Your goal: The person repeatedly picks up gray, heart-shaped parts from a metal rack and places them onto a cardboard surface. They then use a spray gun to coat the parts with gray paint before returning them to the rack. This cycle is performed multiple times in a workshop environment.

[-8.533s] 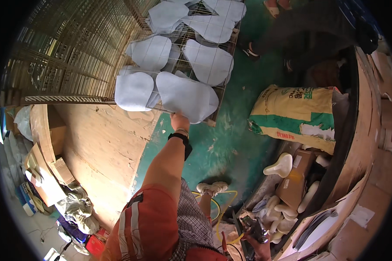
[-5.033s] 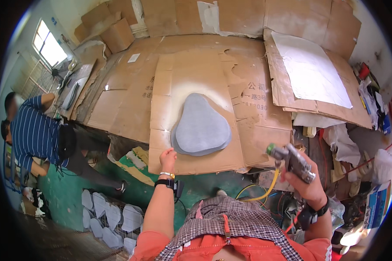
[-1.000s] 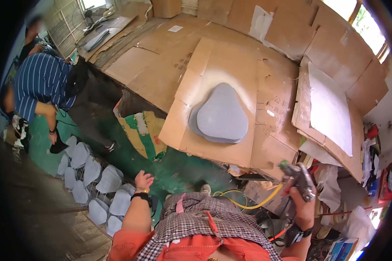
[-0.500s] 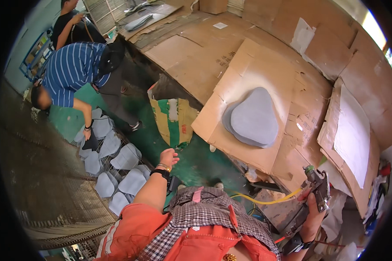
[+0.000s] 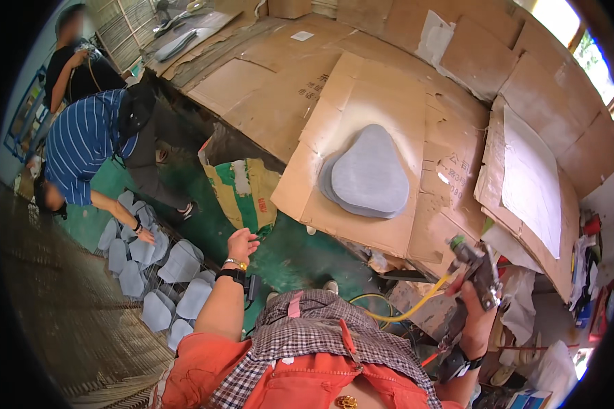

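My right hand (image 5: 477, 308) is wrapped round the grip of a metal spray gun (image 5: 485, 278), held at the lower right beside the table's front edge. A yellow hose (image 5: 411, 310) runs toward the gun. Left of the table, over the green floor, is my left hand (image 5: 241, 247), its fingers curled in and nothing visible in them. A stack of grey, rounded three-cornered pads (image 5: 373, 174) lies on a cardboard sheet (image 5: 351, 85), out of reach of both hands. Pale overspray shows on the cardboard round the stack.
At the left, a person in a striped blue shirt (image 5: 86, 140) bends over a wire rack with several grey pads (image 5: 182, 262). Another person (image 5: 82, 65) stands behind. A printed sack (image 5: 245, 194) hangs by the table edge. A white sheet on cardboard (image 5: 533, 184) leans at the right.
The view has turned, so the table and stack sit farther left. The person in stripes had a dark pad in hand; now that hand reaches over the rack's pads. My right hand still holds the spray gun.
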Tool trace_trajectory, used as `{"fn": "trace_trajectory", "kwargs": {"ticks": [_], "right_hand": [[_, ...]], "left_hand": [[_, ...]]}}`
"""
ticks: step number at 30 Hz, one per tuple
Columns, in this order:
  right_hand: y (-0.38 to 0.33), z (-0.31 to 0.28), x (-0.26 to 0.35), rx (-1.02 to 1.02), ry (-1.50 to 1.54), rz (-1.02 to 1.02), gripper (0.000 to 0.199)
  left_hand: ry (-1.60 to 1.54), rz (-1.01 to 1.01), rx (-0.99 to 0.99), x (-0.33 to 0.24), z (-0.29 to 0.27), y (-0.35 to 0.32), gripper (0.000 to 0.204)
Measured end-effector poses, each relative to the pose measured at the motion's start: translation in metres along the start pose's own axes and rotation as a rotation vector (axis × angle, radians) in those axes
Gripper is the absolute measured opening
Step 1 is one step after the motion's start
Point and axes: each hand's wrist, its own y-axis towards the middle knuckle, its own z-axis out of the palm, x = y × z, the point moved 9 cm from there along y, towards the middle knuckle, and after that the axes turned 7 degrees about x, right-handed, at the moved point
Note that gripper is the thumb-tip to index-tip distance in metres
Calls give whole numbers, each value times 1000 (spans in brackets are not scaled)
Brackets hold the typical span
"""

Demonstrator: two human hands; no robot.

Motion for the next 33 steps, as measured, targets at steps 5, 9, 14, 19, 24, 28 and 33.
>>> {"fn": "trace_trajectory", "kwargs": {"ticks": [5, 9, 14, 19, 24, 28, 33], "right_hand": [[-3, -17, 1, -120, -151, 23, 17], [-32, -42, -18, -135, -177, 141, 19], [-36, -34, -24, 52, -37, 213, 38], [1, -28, 4, -187, -89, 19, 35], [-2, -32, -20, 116, 24, 175, 60], [3, -43, -31, 35, 50, 222, 58], [21, -60, -24, -24, -56, 132, 57]], "left_hand": [[-10, 107, 5, -28, 22, -8, 30], [82, 266, 2, -69, 46, -11, 29], [218, 588, 48, -111, 98, 8, 25], [525, 601, 41, -111, 168, 29, 23], [721, 652, 155, -98, 244, 29, 21], [925, 586, 184, -90, 290, 28, 26], [1117, 625, 108, -83, 310, 39, 32]]}}
